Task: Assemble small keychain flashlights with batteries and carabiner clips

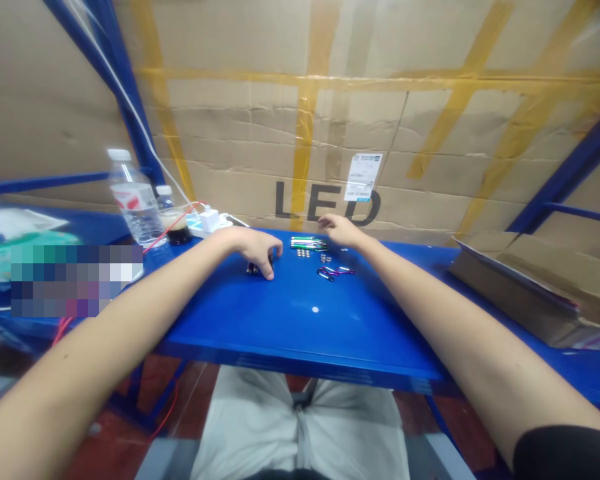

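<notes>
At the left of the blue table, my left hand (259,253) curls around small dark parts (252,269), thumb and forefinger bent on either side of them. The palm hides most of these parts, so their kind is unclear. My right hand (341,231) is just behind and right of a bundle of shiny green and silver tubes (307,243). Its fingers are loosely extended, with nothing visible in them. Small silver metal pieces (303,253) lie in front of the tubes. Nearer to me are purple and dark carabiner-like clips (334,273).
A small white disc (315,309) lies on the blue table (280,333). At the left stand a water bottle (136,207), a smaller bottle of dark liquid (177,230) and a power strip with a white plug (209,221). An open cardboard box (520,293) sits right; large cardboard (230,147) stands behind.
</notes>
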Demonstrator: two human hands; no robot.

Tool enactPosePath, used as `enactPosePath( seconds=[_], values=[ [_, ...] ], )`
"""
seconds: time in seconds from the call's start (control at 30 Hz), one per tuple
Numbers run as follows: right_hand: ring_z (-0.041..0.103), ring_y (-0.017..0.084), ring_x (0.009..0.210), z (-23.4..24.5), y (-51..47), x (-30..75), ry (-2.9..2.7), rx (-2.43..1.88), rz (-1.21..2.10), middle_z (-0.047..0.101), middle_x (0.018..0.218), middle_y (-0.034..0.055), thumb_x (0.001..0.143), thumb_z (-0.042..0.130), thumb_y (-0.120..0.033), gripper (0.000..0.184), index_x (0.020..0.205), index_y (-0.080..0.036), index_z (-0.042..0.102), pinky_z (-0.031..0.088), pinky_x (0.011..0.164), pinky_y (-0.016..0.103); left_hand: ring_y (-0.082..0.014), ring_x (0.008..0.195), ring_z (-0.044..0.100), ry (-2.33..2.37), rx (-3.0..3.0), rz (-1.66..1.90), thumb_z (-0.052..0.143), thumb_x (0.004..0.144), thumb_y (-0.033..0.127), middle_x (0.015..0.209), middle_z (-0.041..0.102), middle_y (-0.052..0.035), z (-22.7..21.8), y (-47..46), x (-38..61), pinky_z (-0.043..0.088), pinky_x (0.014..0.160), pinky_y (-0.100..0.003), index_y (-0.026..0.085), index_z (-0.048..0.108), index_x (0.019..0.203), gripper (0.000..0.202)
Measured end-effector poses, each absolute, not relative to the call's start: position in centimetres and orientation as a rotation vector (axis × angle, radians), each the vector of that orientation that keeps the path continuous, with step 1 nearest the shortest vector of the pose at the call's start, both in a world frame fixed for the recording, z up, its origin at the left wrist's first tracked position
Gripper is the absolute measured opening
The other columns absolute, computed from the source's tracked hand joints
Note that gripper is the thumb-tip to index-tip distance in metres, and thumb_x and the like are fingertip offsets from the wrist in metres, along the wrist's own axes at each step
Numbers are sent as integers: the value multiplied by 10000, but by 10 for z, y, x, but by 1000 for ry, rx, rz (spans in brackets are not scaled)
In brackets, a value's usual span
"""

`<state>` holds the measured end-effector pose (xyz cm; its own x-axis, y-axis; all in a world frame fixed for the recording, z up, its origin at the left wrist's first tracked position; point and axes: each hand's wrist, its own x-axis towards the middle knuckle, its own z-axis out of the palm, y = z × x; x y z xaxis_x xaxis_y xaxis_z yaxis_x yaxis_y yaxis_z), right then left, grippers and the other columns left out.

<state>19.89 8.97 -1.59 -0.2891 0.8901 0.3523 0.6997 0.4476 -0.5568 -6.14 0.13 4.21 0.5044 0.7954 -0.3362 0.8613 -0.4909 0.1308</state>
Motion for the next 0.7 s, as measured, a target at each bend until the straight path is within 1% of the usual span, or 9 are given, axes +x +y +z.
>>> enactPosePath(
  seconds=[0.07, 0.17, 0.27, 0.37, 0.43, 0.5, 0.57, 0.63, 0.7],
  values=[
    [648, 248, 1103, -12, 74, 201, -2068, -1283, 317, 692, 1207, 173, 826, 517, -12, 377, 1165, -103, 656, 491, 999, 398, -210, 764, 649, 1399, 2473, -323, 793, 594, 390, 1041, 714, -75, 36, -4, -60, 463, 647, -288, 201, 591, 1193, 660],
    [663, 242, 1029, -5, 43, 202, -2012, -1188, 289, 725, 1102, 136, 866, 544, -103, 225, 1035, -137, 688, 502, 958, 420, -233, 889, 639, 1316, 2644, -14, 770, 633, 367, 1090, 684, -79, 28, 2, -55, 480, 720, -302, 204, 605, 1151, 567],
    [678, 222, 920, -1, 12, 198, -1948, -1088, 619, 742, 969, 116, 866, 607, -237, 163, 973, -145, 690, 534, 805, 361, -266, 1114, 569, 1078, 2909, 549, 722, 722, 330, 1207, 631, -109, 25, 8, -39, 461, 899, -345, 188, 569, 1215, 535],
    [658, 185, 774, -1, -9, 194, -1918, -993, 945, 735, 860, 92, 820, 664, -329, 199, 900, -150, 695, 494, 648, 298, -276, 1153, 548, 850, 3082, 781, 675, 808, 325, 1224, 611, -139, 24, 7, -16, 430, 973, -386, 156, 547, 1245, 487],
    [606, 152, 668, -3, -14, 193, -1884, -978, 946, 709, 748, 67, 786, 680, -345, 198, 769, -148, 670, 460, 620, 287, -278, 1152, 550, 778, 3105, 825, 705, 801, 326, 1230, 605, -145, 21, 6, -4, 434, 973, -392, 150, 527, 1273, 534],
    [562, 135, 606, -5, -13, 197, -1838, -1024, 917, 680, 679, 47, 754, 681, -316, 174, 724, -148, 648, 442, 613, 288, -275, 1158, 550, 761, 3054, 888, 744, 780, 326, 1263, 589, -157, 17, 6, 2, 443, 968, -387, 137, 479, 1335, 643],
    [545, 133, 591, -7, -10, 204, -1820, -1085, 860, 657, 654, 32, 741, 651, -271, 122, 723, -152, 633, 435, 618, 292, -248, 1117, 569, 814, 2964, 961, 693, 837, 329, 1246, 594, -154, 11, 10, 0, 458, 938, -370, 134, 480, 1344, 582],
    [553, 144, 619, -8, -9, 211, -1850, -1116, 710, 647, 667, 26, 736, 619, -238, 78, 722, -161, 614, 435, 637, 297, -223, 1032, 584, 950, 2949, 956, 523, 950, 290, 1114, 636, -130, 4, 15, -5, 456, 901, -362, 137, 604, 1196, 301],
    [570, 161, 675, -7, -10, 217, -1907, -1121, 494, 655, 716, 28, 736, 596, -214, 48, 743, -168, 607, 436, 664, 303, -234, 966, 564, 1077, 3089, 745, 449, 963, 226, 964, 657, -109, -3, 20, -11, 429, 878, -383, 152, 702, 980, 265]
  ],
)
